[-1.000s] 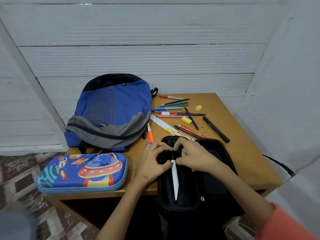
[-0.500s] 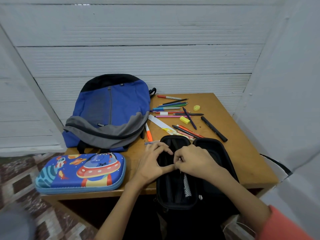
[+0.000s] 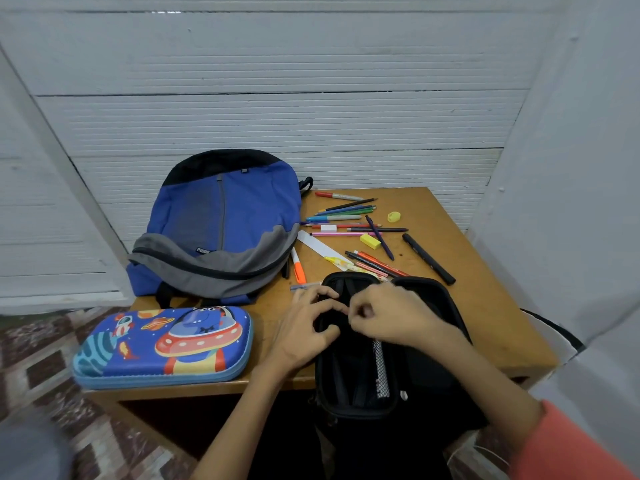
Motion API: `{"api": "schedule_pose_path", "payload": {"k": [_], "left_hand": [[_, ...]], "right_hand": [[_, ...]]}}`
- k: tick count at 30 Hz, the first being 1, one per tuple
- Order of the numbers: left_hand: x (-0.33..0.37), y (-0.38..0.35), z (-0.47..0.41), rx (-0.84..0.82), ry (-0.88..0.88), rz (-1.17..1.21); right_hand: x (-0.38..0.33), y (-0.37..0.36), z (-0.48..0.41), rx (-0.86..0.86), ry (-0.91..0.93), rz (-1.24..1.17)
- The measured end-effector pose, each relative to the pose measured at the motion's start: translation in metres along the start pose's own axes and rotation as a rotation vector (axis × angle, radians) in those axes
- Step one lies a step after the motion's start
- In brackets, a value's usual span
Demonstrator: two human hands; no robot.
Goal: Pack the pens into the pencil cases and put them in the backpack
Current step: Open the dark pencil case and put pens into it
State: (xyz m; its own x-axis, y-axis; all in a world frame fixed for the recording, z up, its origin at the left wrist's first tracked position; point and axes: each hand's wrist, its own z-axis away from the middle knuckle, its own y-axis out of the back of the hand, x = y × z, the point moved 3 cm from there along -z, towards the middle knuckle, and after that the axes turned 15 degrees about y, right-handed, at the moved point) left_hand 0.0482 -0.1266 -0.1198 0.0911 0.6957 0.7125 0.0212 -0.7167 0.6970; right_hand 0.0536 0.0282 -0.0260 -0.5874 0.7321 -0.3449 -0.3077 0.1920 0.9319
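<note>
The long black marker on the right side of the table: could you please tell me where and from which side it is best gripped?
Probably at mid-barrel, from above. The black marker lies flat and slanted on the table, apart from the other pens, so fingers can pinch across its barrel. The right hand is nearer.

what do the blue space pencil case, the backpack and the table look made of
Space pencil case: moulded hard shell, likely EVA foam, smooth with slight sheen and raised printed shapes. Backpack: woven fabric, probably polyester, matte, with soft folds. Table: wood or wood laminate, brown, semi-matte, faint scuffs.
</note>
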Motion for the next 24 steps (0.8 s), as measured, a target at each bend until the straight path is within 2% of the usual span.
{"api": "schedule_pose_path", "payload": {"k": [3,5,6,9,12,14,16,19,21,24], "left_hand": [[0.001,0.001,0.001,0.002,0.007,0.034],[0.001,0.002,0.001,0.005,0.016,0.071],[0.002,0.003,0.002,0.007,0.019,0.096],[0.002,0.005,0.003,0.022,0.019,0.153],[0.001,0.005,0.003,0.034,0.021,0.182],[-0.001,0.006,0.002,0.055,0.028,0.203],[-0.002,0.006,0.002,0.077,0.027,0.219],[-0.004,0.005,0.001,0.095,0.023,0.242],[-0.004,0.005,0.001,0.107,0.026,0.255],[-0.003,0.005,0.0,0.116,0.038,0.274]], "right_hand": [[0.038,0.022,-0.007,0.301,-0.053,-0.109],[0.078,0.031,-0.014,0.501,-0.181,-0.096],[0.099,0.033,-0.016,0.543,-0.261,-0.069],[0.153,0.029,-0.017,0.454,-0.471,0.047],[0.177,0.018,-0.015,0.318,-0.558,0.053],[0.182,0.014,-0.014,0.337,-0.571,-0.005],[0.181,0.016,-0.01,0.455,-0.564,-0.056],[0.164,0.031,-0.002,0.831,-0.435,-0.169],[0.143,0.05,0.002,1.088,-0.301,-0.351],[0.112,0.072,-0.001,1.253,-0.165,-0.581]]}}
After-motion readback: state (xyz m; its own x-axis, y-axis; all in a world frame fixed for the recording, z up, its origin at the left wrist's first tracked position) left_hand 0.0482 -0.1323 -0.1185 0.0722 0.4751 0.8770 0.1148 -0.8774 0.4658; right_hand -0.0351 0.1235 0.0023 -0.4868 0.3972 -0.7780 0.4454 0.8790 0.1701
